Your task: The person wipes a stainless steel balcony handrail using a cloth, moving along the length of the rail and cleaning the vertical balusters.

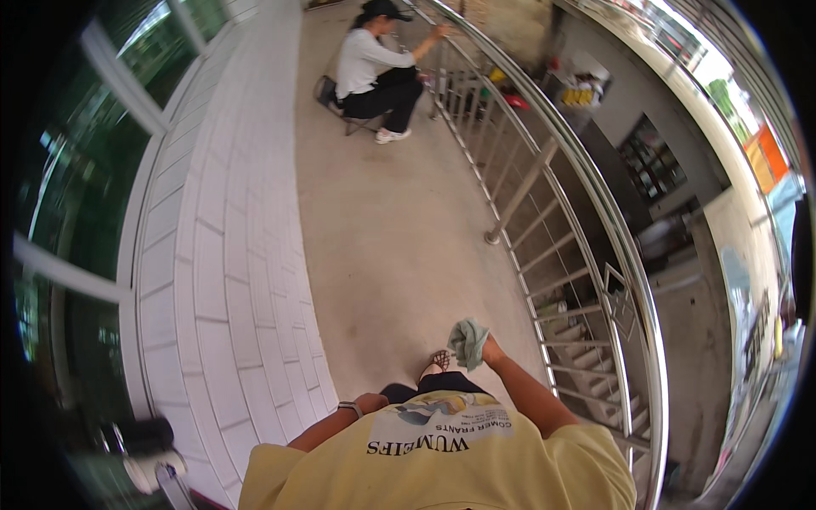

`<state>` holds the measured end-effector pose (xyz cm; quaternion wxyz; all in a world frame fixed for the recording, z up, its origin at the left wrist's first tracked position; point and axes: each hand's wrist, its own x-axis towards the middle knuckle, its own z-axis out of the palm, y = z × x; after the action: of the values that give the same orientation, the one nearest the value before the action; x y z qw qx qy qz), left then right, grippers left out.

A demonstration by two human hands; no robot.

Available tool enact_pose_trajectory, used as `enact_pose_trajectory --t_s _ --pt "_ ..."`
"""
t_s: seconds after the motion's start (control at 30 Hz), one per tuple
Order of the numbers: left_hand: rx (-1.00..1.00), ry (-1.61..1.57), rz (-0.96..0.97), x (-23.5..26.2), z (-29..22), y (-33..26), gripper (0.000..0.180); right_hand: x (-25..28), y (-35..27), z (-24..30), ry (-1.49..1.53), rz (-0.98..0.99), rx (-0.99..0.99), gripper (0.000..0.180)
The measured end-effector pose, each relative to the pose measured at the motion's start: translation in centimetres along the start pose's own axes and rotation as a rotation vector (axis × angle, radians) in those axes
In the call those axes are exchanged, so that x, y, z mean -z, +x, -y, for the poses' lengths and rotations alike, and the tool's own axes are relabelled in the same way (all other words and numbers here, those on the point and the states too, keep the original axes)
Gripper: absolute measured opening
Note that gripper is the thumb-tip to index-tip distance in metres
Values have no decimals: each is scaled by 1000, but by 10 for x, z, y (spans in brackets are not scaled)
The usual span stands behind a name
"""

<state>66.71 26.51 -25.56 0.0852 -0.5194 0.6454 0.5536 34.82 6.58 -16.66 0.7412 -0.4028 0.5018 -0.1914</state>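
A crumpled grey-green cloth (467, 342) hangs in my right hand (492, 351), which is closed round its edge. That hand is in front of my body, over the concrete floor (387, 246) and to the left of the metal railing (639, 280). My left hand (371, 402) rests close to my waist, with a band on its wrist. Its fingers are partly hidden against my dark trousers and yellow shirt, so whether it holds anything does not show. One of my feet, in a strappy sandal (439, 360), shows just left of the cloth.
Ahead, a person (365, 59) in a white top and black cap sits on a small folding chair (325, 92), one hand on the railing. White tiled wall (246, 280) and windows (72, 187) line the left. Beyond the railing, stairs (586, 361) lie at a lower level.
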Motion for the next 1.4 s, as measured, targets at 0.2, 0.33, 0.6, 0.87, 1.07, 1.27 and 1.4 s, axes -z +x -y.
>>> enact_pose_trajectory --t_s 0.2,0.33,0.6,0.87,1.07,1.27,1.4 --pt "-251 67 -110 20 106 55 29 23 11 -4 -114 -157 51 35" --pt "-301 -115 8 45 146 85 28 23 21 -32 76 -245 -7 30" --pt "-120 -712 589 211 112 163 28 -17 2 -18 275 -720 -58 24" --pt "-705 191 674 339 -10 172 22 -61 28 -19 940 -966 -53 29" --pt "-178 196 662 343 -12 193 23 -109 44 -28 1050 -961 -45 28" --pt "-216 388 559 330 -51 205 18 -131 24 -78 1202 -1095 -181 30" --pt "-222 312 719 301 -81 220 29 -117 7 -106 1205 -1247 -241 32"
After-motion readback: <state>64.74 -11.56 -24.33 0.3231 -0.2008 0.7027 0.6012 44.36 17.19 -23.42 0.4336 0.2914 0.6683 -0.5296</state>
